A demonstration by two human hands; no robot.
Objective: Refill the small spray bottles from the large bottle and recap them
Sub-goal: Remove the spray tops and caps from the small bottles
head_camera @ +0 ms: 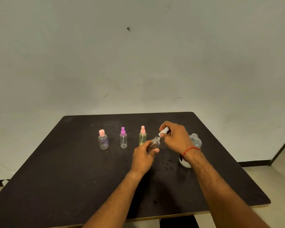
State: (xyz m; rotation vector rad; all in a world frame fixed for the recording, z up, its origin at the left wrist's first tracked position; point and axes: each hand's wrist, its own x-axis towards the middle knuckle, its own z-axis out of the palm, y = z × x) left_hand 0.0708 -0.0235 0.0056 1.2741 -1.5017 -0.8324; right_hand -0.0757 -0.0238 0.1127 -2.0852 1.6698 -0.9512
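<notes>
Nearest, at 4 o'clock on the bench (59,178), a white lid (184,163) lies half hidden under the right wrist. It is probably the big bottle's own cap. Wet-looking specks dot the dark top around it.

At the centre, the left hand (144,156) has its fingers and thumb wrapped round the body of a small clear bottle (156,142), held tilted just above the bench with its neck open. Just past it, toward 1 o'clock, the right hand (177,139) pinches a white sprayer (164,131) between its fingertips. The sprayer's lower end sits right at the open neck. I cannot tell whether it is coming off or going back on.

At 3 o'clock of the hands, close behind the right wrist, the big bottle (195,140) stands upright and uncapped.

Farther, from 9 to 11 o'clock of the hands, three small bottles stand in a row, all capped: the pink-cap bottle (103,140), the purple bottle (123,140) and the green bottle (142,137). Their fill levels are too faint to read.

As I judge it, the task is in its last stretch. Three bottles appear finished, and the fourth needs its sprayer screwed on, after a fill if it has not had one. The big bottle then needs recapping.
</notes>
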